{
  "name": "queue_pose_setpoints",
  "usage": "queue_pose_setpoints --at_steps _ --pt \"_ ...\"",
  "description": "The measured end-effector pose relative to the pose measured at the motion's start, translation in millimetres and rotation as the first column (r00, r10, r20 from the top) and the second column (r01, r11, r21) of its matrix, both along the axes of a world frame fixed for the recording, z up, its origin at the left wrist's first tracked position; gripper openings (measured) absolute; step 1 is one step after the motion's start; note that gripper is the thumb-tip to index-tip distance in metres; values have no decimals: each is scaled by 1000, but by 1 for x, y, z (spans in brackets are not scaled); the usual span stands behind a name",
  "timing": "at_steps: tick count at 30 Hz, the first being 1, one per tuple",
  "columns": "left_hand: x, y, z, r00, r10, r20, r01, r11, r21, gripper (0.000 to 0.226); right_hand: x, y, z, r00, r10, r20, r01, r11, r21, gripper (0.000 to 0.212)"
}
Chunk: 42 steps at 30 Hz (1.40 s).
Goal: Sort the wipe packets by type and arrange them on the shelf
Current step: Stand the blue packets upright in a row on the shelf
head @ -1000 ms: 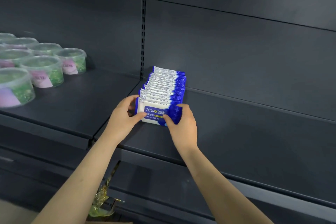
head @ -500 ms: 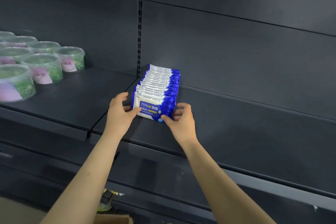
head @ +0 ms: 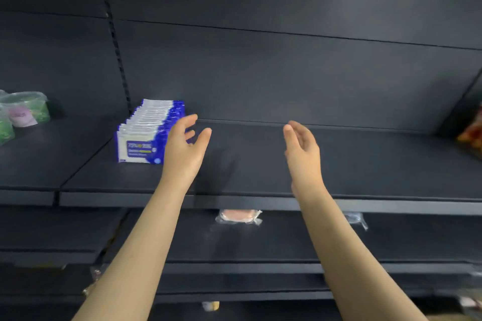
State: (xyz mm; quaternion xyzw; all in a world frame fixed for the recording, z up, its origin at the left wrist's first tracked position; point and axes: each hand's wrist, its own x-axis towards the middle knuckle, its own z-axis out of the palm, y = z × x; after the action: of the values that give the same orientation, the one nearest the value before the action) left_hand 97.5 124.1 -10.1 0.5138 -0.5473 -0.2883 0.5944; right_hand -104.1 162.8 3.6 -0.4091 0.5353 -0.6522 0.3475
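The blue and white wipe packets (head: 146,135) are standing in a neat row on the dark shelf (head: 260,164), near its left end by the metal post (head: 118,57), with round tubs (head: 24,109) sitting further left. The left hand (head: 182,151) is hanging just beside the row's right side with its fingers (head: 191,119) spread loose and holding nothing, and the blur is hiding whether they are touching the packets. The right hand (head: 303,150) is floating well away to the right, fingers relaxed and a little apart, also holding nothing.
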Motion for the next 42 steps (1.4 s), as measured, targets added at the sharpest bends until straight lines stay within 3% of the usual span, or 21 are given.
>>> queue_pose_setpoints --at_steps 8,13,20,24,31,36,42 --pt "-180 102 6 928 -358 -102 368 924 105 42 -166 147 -6 968 -245 46 244 969 28 41" --pt "-287 161 -22 823 -547 -153 568 792 224 40 -262 238 -48 923 -380 63 369 919 140 37" --pt "-399 210 -91 680 -711 -180 703 563 435 33 -357 321 -126 792 -602 104 545 773 324 52" --pt "-451 218 -140 631 -756 -172 695 454 558 41 -396 348 -179 705 -698 126 595 678 432 46" --pt "-523 207 -223 552 -809 -201 622 240 745 40 -454 372 -254 544 -831 118 607 487 627 51" --pt "-568 187 -281 493 -852 -175 530 135 838 30 -494 379 -301 454 -884 114 572 387 723 51" --pt "-631 182 -345 424 -896 -134 426 67 902 39 -541 375 -373 440 -889 130 453 344 822 51"
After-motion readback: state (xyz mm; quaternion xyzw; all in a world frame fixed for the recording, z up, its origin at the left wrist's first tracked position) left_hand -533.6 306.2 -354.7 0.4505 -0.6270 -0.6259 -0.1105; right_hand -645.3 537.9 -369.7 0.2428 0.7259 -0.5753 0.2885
